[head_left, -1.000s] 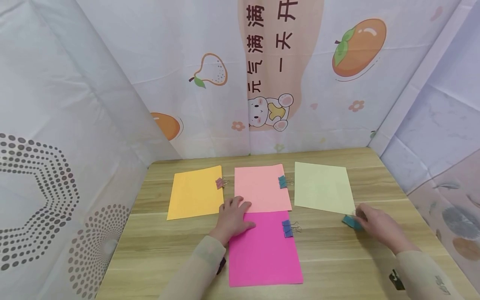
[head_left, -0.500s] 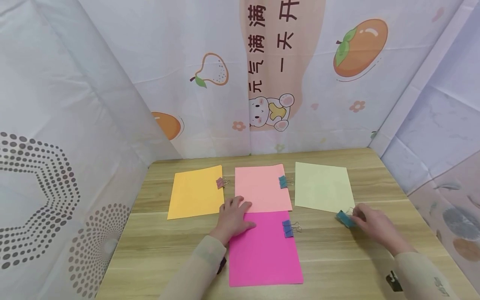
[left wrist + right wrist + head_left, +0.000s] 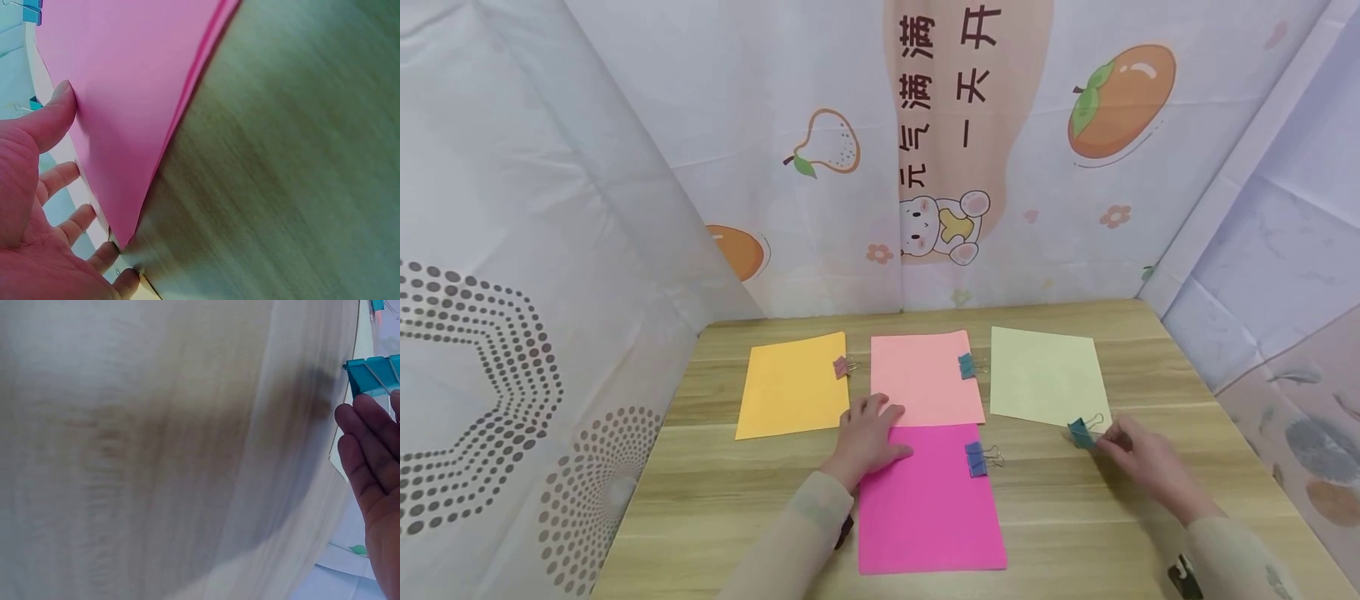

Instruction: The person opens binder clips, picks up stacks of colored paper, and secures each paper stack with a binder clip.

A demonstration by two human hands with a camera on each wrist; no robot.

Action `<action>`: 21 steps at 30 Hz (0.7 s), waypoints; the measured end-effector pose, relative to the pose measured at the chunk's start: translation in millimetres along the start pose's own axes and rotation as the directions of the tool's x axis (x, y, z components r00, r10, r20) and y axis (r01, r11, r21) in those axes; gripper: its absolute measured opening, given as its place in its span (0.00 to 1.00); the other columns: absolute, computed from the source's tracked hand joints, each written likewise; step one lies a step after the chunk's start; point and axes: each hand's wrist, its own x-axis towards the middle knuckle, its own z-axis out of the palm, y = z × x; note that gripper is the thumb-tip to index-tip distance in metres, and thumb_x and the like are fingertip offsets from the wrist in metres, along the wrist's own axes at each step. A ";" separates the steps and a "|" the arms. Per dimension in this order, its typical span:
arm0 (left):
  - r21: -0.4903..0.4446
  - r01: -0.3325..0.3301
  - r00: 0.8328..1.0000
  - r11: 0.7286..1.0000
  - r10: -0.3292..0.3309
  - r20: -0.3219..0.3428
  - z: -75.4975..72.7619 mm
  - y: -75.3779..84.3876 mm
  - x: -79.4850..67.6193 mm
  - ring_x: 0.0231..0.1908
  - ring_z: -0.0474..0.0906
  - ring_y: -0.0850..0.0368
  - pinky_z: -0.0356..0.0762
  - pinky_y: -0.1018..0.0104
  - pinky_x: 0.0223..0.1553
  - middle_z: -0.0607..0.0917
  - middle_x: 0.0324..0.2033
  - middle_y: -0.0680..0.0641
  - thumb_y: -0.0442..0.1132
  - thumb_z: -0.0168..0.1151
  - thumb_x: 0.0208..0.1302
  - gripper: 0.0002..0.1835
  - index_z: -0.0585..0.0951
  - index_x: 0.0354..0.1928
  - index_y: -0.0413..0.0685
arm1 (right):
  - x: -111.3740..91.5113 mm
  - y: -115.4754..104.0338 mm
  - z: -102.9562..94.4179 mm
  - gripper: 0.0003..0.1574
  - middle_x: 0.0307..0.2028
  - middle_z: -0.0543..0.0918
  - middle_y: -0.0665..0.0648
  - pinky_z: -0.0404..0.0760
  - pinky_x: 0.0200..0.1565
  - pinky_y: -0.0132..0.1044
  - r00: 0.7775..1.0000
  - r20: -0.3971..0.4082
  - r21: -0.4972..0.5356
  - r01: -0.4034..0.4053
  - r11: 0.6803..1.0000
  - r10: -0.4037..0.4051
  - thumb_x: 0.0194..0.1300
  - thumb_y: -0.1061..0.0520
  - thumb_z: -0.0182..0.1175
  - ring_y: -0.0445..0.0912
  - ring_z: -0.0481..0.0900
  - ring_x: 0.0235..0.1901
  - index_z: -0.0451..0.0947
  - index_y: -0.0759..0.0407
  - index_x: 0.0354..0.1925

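Note:
My right hand pinches a teal binder clip just in front of the near right corner of a pale green sheet stack. In the right wrist view the teal clip's body shows above the fingertips, with its wire handles raised. My left hand rests with spread fingers where a magenta stack meets a salmon-pink stack. Its thumb lies at the magenta edge in the left wrist view. A blue binder clip grips the magenta stack's right edge.
Another teal clip sits on the salmon-pink stack's right edge. At the left lies a yellow-orange stack with a mauve clip. Printed curtains stand behind and beside the wooden table.
The right hand has shifted the teal clip slightly left, toward the pale green stack's corner, and turned it so a wire handle points up. The left hand has stayed in place.

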 end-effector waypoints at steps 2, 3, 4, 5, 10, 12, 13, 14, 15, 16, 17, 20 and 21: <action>-0.001 -0.001 1.000 1.000 0.001 0.000 1.0 -0.6 0.1 0.71 0.57 0.36 0.56 0.36 0.68 0.66 0.71 0.44 0.59 0.74 0.58 0.38 0.75 0.69 0.59 | -1.8 1.3 1.9 0.09 0.29 0.83 0.47 0.78 0.32 0.35 1.000 -0.012 -0.006 0.006 1.000 -0.006 0.66 0.60 0.68 0.34 0.76 0.30 0.76 0.53 0.33; -0.003 -0.003 1.000 1.000 0.003 -0.004 1.7 -0.9 0.3 0.71 0.57 0.36 0.57 0.35 0.68 0.66 0.71 0.44 0.59 0.74 0.58 0.38 0.75 0.69 0.59 | -2.6 2.0 2.7 0.09 0.29 0.83 0.47 0.79 0.32 0.35 1.000 -0.016 -0.007 0.011 1.000 -0.012 0.65 0.61 0.69 0.33 0.76 0.30 0.76 0.53 0.33; -0.003 -0.003 1.000 1.000 0.003 -0.005 2.3 -1.3 0.3 0.71 0.57 0.36 0.57 0.35 0.67 0.66 0.71 0.44 0.59 0.74 0.58 0.38 0.75 0.69 0.59 | -3.2 2.5 3.3 0.09 0.29 0.84 0.47 0.79 0.32 0.35 1.000 -0.018 -0.005 0.018 1.000 -0.018 0.65 0.61 0.69 0.33 0.76 0.30 0.76 0.53 0.33; -0.003 -0.003 1.000 1.000 0.003 -0.003 2.8 -1.5 0.4 0.71 0.57 0.36 0.57 0.35 0.67 0.66 0.71 0.44 0.59 0.74 0.58 0.38 0.75 0.69 0.59 | -3.7 2.7 3.6 0.09 0.29 0.84 0.47 0.79 0.32 0.35 1.000 -0.017 -0.001 0.022 1.000 -0.022 0.65 0.61 0.69 0.33 0.77 0.30 0.77 0.53 0.33; -0.008 0.000 1.000 1.000 0.000 0.001 3.5 -2.0 0.4 0.71 0.56 0.36 0.56 0.35 0.68 0.66 0.71 0.44 0.58 0.74 0.58 0.38 0.74 0.70 0.59 | -5.8 4.4 5.8 0.11 0.29 0.84 0.45 0.81 0.34 0.35 0.999 -0.003 -0.006 0.040 0.999 -0.040 0.62 0.62 0.70 0.34 0.78 0.31 0.77 0.51 0.32; -0.012 0.000 1.000 1.000 0.000 0.001 2.8 -1.7 0.3 0.71 0.56 0.36 0.56 0.35 0.68 0.66 0.71 0.44 0.58 0.74 0.58 0.38 0.74 0.69 0.59 | -6.5 5.0 7.0 0.12 0.28 0.82 0.44 0.80 0.34 0.35 0.999 0.009 -0.014 0.033 0.999 -0.032 0.62 0.61 0.71 0.33 0.76 0.31 0.76 0.50 0.32; -0.013 0.002 1.000 1.000 -0.002 0.003 2.4 -1.7 0.2 0.71 0.56 0.36 0.56 0.35 0.68 0.66 0.71 0.44 0.58 0.74 0.58 0.38 0.74 0.70 0.59 | -6.7 5.1 7.7 0.12 0.28 0.82 0.44 0.79 0.33 0.34 0.999 0.014 -0.016 0.030 0.999 -0.029 0.62 0.60 0.71 0.33 0.76 0.31 0.76 0.49 0.31; -0.014 0.003 1.000 1.000 -0.003 0.005 1.9 -1.5 0.1 0.71 0.56 0.36 0.56 0.35 0.68 0.66 0.71 0.44 0.58 0.74 0.58 0.38 0.74 0.70 0.59 | -6.8 5.5 8.3 0.12 0.28 0.81 0.44 0.79 0.33 0.34 0.999 0.021 -0.018 0.030 0.999 -0.030 0.62 0.60 0.71 0.32 0.75 0.30 0.76 0.49 0.31; -0.014 0.004 1.000 1.000 -0.004 0.006 1.5 -1.4 0.1 0.71 0.56 0.36 0.56 0.36 0.68 0.66 0.71 0.44 0.58 0.73 0.58 0.38 0.74 0.70 0.59 | -6.8 6.0 8.9 0.12 0.28 0.81 0.44 0.78 0.33 0.34 0.999 0.024 -0.018 0.034 0.999 -0.034 0.62 0.60 0.71 0.33 0.75 0.30 0.75 0.50 0.31; -0.015 0.004 1.000 1.000 -0.004 0.006 1.3 -1.4 0.1 0.71 0.56 0.36 0.56 0.36 0.68 0.66 0.71 0.44 0.59 0.73 0.58 0.38 0.74 0.70 0.59 | -6.8 6.4 9.7 0.12 0.28 0.81 0.44 0.78 0.32 0.34 0.999 0.021 -0.019 0.042 0.999 -0.041 0.62 0.61 0.71 0.32 0.74 0.30 0.75 0.50 0.31; -0.016 0.004 1.000 1.000 -0.004 0.006 1.1 -1.3 0.0 0.71 0.56 0.36 0.56 0.36 0.68 0.66 0.71 0.44 0.59 0.73 0.58 0.38 0.74 0.70 0.59 | -7.0 6.5 10.6 0.13 0.28 0.81 0.44 0.77 0.32 0.34 0.999 0.011 -0.024 0.052 0.998 -0.052 0.61 0.61 0.71 0.32 0.74 0.30 0.75 0.50 0.31; -0.023 0.007 1.000 1.000 -0.006 0.008 0.4 -1.3 -0.2 0.71 0.56 0.36 0.56 0.36 0.68 0.66 0.71 0.44 0.59 0.74 0.58 0.38 0.74 0.70 0.59 | -7.8 7.2 13.0 0.15 0.28 0.80 0.43 0.76 0.30 0.34 0.996 -0.021 -0.035 0.091 0.995 -0.091 0.59 0.63 0.72 0.31 0.72 0.29 0.75 0.50 0.30; -0.025 0.006 1.000 1.000 -0.006 0.007 0.5 -1.3 -0.3 0.71 0.56 0.36 0.56 0.36 0.68 0.66 0.71 0.44 0.59 0.74 0.58 0.38 0.74 0.70 0.59 | -8.2 7.1 13.8 0.16 0.27 0.79 0.43 0.75 0.29 0.34 0.994 -0.034 -0.037 0.105 0.994 -0.106 0.58 0.64 0.73 0.31 0.71 0.28 0.75 0.50 0.30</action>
